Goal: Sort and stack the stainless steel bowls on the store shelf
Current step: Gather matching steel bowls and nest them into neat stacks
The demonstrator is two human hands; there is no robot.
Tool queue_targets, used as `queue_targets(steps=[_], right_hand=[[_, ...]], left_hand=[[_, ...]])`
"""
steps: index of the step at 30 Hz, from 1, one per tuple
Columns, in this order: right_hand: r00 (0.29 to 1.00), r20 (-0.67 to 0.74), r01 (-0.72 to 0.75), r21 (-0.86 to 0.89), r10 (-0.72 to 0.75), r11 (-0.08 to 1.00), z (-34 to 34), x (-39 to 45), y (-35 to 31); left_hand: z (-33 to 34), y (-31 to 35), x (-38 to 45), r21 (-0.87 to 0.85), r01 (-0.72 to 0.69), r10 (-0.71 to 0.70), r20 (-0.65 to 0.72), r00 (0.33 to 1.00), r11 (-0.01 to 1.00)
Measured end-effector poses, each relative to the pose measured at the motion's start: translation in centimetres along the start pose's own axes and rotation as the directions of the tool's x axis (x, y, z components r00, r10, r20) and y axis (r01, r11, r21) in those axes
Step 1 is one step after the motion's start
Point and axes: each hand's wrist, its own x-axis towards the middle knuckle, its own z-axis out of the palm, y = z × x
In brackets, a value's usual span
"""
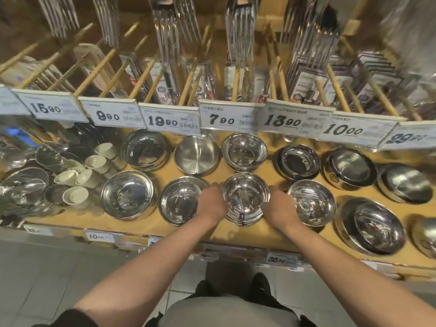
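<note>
Hands: 2, left hand (210, 204) and right hand (279, 208) gripping bowl stack (245, 199)

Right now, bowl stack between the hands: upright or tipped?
Upright. The bowl stack has its mouth facing up, left hand and right hand gripping its sides.
</note>
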Motion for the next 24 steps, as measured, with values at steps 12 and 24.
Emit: queue_targets(steps=[12, 24], right_hand=[[0.998, -0.003, 0.06, -0.02, -0.06, 0.998, -0.2, 0.2, 0.0], [0.998, 0.019, 0.058, -0.097, -0.056, 0.994, 0.3, 0.9, 0.5]], left_hand=[[0.1, -0.5, 0.2, -0.007, -0.01, 0.01, 0.019, 1.0, 1.0], [0.3, -0.2, -0.2, 0.015, 0.028, -0.028, 0.005, 1.0, 1.0]])
